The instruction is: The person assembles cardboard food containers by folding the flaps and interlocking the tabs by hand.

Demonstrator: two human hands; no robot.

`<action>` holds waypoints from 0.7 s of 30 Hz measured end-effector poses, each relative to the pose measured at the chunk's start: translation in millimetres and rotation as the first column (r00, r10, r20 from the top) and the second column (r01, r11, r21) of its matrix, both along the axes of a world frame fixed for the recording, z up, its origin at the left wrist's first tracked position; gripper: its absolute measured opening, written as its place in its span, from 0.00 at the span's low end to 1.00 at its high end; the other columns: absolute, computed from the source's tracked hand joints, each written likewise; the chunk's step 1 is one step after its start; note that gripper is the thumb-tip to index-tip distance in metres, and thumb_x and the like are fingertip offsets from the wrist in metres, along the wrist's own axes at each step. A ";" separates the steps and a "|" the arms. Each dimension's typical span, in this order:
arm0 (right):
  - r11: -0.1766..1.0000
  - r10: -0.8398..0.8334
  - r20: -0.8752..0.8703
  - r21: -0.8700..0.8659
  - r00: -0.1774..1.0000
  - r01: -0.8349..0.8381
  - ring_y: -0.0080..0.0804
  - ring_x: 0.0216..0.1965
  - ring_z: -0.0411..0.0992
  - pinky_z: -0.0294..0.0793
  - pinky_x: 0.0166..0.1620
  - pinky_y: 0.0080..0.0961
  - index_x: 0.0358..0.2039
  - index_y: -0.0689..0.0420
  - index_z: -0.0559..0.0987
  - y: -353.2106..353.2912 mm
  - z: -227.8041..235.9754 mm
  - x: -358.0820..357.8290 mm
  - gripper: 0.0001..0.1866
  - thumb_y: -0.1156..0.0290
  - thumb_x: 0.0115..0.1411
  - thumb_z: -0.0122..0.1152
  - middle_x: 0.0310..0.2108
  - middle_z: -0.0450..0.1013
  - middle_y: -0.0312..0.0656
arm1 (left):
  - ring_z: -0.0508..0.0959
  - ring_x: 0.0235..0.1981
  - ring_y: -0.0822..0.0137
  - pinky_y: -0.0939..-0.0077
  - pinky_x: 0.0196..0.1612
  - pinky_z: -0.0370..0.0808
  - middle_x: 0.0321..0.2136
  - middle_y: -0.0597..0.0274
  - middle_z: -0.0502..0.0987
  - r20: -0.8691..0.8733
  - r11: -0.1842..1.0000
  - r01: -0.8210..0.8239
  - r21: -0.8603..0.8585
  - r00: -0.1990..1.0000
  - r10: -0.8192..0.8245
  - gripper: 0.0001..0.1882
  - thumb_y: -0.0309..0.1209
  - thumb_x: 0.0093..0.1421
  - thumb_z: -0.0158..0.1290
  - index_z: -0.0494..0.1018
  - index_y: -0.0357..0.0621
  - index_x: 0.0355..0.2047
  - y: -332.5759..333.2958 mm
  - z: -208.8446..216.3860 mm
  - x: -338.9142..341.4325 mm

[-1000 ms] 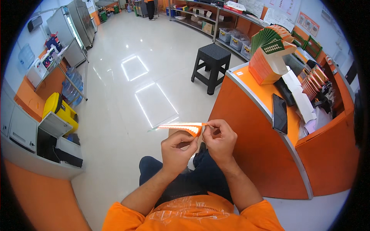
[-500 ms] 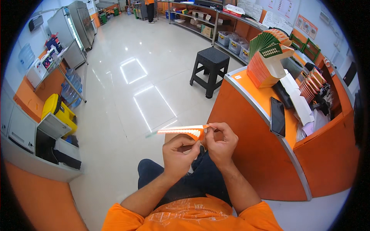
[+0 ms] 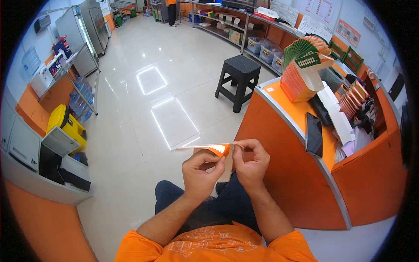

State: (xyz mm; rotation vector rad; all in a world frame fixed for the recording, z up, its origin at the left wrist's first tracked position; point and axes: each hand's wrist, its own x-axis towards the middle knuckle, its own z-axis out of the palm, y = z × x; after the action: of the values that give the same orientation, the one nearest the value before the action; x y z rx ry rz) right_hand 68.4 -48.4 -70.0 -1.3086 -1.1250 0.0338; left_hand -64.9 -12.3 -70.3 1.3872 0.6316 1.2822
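Out in front of my lap I hold a thin folded cardboard piece (image 3: pixel 221 149), orange with a white scalloped pattern, seen nearly edge-on. My left hand (image 3: pixel 201 172) pinches its lower orange part between thumb and fingers. At the right end, the fingertips of my right hand (image 3: pixel 252 165) are closed on the edge. Its far face is hidden. On the orange counter (image 3: pixel 276 92) to my right stands a stack of orange and green cardboard pieces (image 3: pixel 298 81), fanned out at the top. A black phone (image 3: pixel 314 134) lies near the counter's edge.
A black plastic stool (image 3: pixel 238 81) stands beyond the counter. Left are an open cabinet door (image 3: pixel 61 140), a yellow bin (image 3: pixel 65 124) and water bottles (image 3: pixel 83 98). Metal shelves (image 3: pixel 220 24) with plastic tubs (image 3: pixel 267 53) line the far right. A person (image 3: pixel 171 13) stands far off.
The cardboard piece has tipped, so less of its upper face shows and its left end is no longer blurred. My left hand has shifted slightly left; both hands keep their pinch.
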 end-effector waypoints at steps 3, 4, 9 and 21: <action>0.985 0.170 -0.085 -0.019 0.982 -0.172 0.27 0.37 0.76 0.73 0.34 0.24 0.32 0.62 0.79 -2.5 2.3 0.7 0.03 0.79 0.57 0.64 0.35 0.78 0.42 | 0.81 0.36 0.71 0.76 0.43 0.80 0.33 0.59 0.80 0.033 1.000 -0.019 -0.016 0.999 0.019 0.03 0.16 0.54 0.61 0.76 0.31 0.28 2.9 1.6 0.0; 0.977 0.202 -0.099 -0.043 0.974 -0.207 0.27 0.38 0.75 0.74 0.35 0.25 0.33 0.62 0.78 -4.4 1.9 2.9 0.03 0.78 0.58 0.64 0.37 0.77 0.42 | 0.79 0.36 0.72 0.78 0.40 0.79 0.33 0.59 0.79 0.042 1.000 -0.028 0.005 0.999 0.028 0.04 0.16 0.55 0.61 0.76 0.32 0.28 4.5 1.3 0.9; 0.943 0.282 -0.207 -0.121 0.937 -0.311 0.28 0.41 0.75 0.75 0.38 0.24 0.33 0.62 0.78 -5.1 0.3 4.0 0.04 0.75 0.60 0.64 0.40 0.76 0.42 | 0.82 0.37 0.69 0.75 0.46 0.81 0.35 0.58 0.80 -0.030 0.999 -0.034 0.025 0.999 0.034 0.04 0.16 0.55 0.60 0.77 0.30 0.31 2.0 -5.7 -2.1; 0.872 0.386 -0.272 -0.205 0.882 -0.445 0.29 0.44 0.75 0.75 0.42 0.22 0.41 0.60 0.84 -17.7 29.3 3.2 0.10 0.77 0.57 0.65 0.45 0.76 0.43 | 0.80 0.36 0.72 0.77 0.41 0.77 0.35 0.57 0.82 -0.004 0.999 0.041 0.002 0.999 -0.041 0.04 0.15 0.56 0.59 0.78 0.34 0.31 18.1 8.6 -18.6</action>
State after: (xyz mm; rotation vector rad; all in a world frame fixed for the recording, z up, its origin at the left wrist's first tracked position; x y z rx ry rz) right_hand 71.7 -66.1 -40.8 -1.2292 -1.2184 0.6589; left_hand -83.6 5.7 -61.8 1.3984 0.6020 1.2480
